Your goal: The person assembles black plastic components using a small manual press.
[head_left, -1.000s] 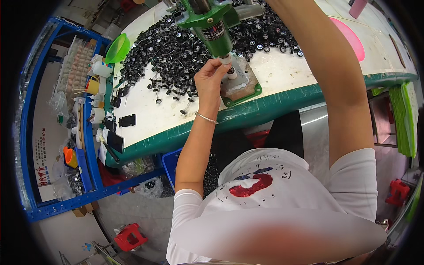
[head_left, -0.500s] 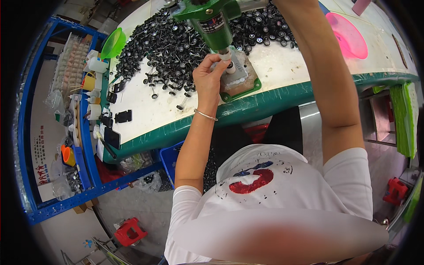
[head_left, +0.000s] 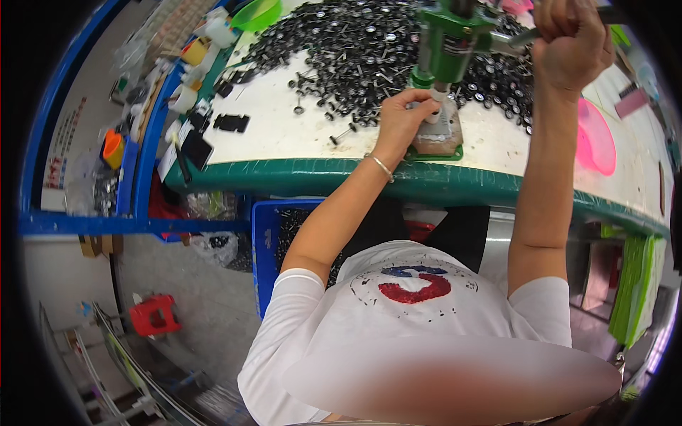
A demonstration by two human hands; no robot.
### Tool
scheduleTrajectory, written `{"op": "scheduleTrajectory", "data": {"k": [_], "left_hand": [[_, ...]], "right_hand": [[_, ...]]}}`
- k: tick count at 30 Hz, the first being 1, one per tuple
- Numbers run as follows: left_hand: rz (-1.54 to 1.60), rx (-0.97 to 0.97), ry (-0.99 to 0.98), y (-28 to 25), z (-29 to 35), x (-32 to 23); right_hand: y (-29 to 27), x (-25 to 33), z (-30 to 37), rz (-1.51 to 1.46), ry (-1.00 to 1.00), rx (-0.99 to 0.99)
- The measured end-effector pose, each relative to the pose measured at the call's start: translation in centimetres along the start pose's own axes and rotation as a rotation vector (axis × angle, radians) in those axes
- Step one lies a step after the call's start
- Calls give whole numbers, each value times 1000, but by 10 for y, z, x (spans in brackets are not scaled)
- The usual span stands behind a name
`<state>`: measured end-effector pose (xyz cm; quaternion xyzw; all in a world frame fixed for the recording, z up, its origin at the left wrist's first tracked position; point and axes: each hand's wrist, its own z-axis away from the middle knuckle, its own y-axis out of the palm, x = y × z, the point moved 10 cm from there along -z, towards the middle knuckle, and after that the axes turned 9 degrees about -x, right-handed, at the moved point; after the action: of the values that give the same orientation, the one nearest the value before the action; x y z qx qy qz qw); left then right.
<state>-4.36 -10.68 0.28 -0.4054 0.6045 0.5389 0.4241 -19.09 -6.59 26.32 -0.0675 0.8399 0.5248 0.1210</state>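
A green hand press [head_left: 455,46] stands at the table's near edge. Its metal lever [head_left: 522,37] reaches out to the right, with the fingers of my right hand [head_left: 572,50] wrapped round its outer end. Below the press head, my left hand [head_left: 406,122] is closed in a pinch beside the white ram tip [head_left: 439,94]. Whatever lies between its fingertips is hidden. Under them is the press base [head_left: 437,145], a metal block on a green foot. A large pile of small black toy wheels [head_left: 355,57], many on thin metal axles, spreads behind and beside the press.
A green bowl [head_left: 257,14] and a pink bowl [head_left: 595,138] flank the pile. A phone-like black slab [head_left: 196,149] and a black plastic piece [head_left: 231,123] lie at left. The table has a green padded edge [head_left: 284,177]. A blue crate [head_left: 264,248] stands below it.
My head view has shifted, so the press appears farther right. My right hand on the lever has come into view. My left hand stays pinched at the ram tip.
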Motion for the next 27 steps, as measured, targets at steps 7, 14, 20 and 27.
{"op": "scheduleTrajectory", "data": {"k": [7, 14, 20, 27], "left_hand": [[14, -39, 25, -5, 2, -5], [-403, -168, 266, -82, 15, -55], [-1192, -114, 354, -131, 37, -50], [-924, -102, 213, -179, 77, -59]], "right_hand": [[17, 26, -46, 1678, -582, -184], [-71, -1, -77, 564, 649, -178], [-69, 63, -37, 662, 340, -107], [-115, 182, 50, 2409, -272, -325]]}}
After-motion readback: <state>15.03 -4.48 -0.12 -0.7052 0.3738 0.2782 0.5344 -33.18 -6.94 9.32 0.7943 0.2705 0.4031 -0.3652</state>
